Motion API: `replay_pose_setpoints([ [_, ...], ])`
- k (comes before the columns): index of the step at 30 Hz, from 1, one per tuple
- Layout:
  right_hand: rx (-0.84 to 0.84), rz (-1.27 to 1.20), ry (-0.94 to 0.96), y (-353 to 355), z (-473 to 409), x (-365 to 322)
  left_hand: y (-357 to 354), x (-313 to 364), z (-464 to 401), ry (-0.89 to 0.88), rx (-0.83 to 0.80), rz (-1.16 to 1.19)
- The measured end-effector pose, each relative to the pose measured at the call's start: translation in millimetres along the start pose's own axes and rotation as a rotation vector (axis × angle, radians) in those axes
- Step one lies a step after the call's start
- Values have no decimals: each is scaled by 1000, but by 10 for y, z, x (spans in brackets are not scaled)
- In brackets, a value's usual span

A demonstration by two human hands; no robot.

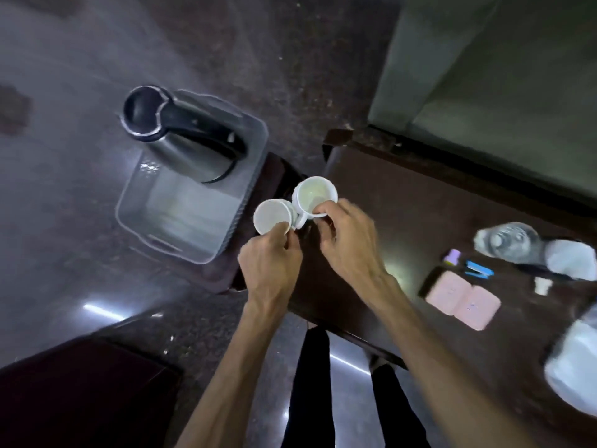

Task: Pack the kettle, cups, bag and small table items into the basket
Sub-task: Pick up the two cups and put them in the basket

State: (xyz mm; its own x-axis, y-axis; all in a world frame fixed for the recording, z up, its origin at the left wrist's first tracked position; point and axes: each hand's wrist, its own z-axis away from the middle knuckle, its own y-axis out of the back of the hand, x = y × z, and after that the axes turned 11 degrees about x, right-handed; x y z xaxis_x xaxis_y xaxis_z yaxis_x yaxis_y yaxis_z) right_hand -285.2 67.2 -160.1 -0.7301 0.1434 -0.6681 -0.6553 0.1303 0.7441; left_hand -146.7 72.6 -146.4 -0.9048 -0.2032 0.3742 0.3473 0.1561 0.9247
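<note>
Gripping one white cup each, both hands sit close together over the near corner of the dark table. Left hand pinches the rim of the left cup, which is tilted so its opening faces up toward the camera. Right hand closes on the rim of the right cup, mouth up, interior pale; its handle points back toward the left cup and the two cups touch or nearly touch there. Just beyond the left hand, past the table edge, stands the clear basket. The steel kettle already stands inside it at the far end, black lid and handle up. Well off to the right of the right hand lie small items: a pink case, a blue stapler, a small purple object, a clear plastic bottle. Frame is motion-blurred; white shapes at the far right edge cannot be identified.
</note>
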Motion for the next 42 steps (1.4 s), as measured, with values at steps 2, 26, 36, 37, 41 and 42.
replay_pose_setpoints([
  [2, -29, -15, 41, -248, -91, -267, 96, -286, -159, 21, 43, -17],
  [26, -302, 371, 298, -1533, -491, -1057, -152, -1585, -721, 230, -124, -156],
  [36, -103, 54, -54, -745, -162, -340, -135, -600, -316, 123, 29, 84],
  [37, -79, 39, -108, -624, -104, -187, -185, -422, -237, 97, -4, 117],
  [41, 24, 32, -299, -100, 169, 486, -467, 285, 161, -38, -182, 156],
  [42, 45, 33, -345, 39, 243, 660, -551, 455, 276, -71, -234, 157],
])
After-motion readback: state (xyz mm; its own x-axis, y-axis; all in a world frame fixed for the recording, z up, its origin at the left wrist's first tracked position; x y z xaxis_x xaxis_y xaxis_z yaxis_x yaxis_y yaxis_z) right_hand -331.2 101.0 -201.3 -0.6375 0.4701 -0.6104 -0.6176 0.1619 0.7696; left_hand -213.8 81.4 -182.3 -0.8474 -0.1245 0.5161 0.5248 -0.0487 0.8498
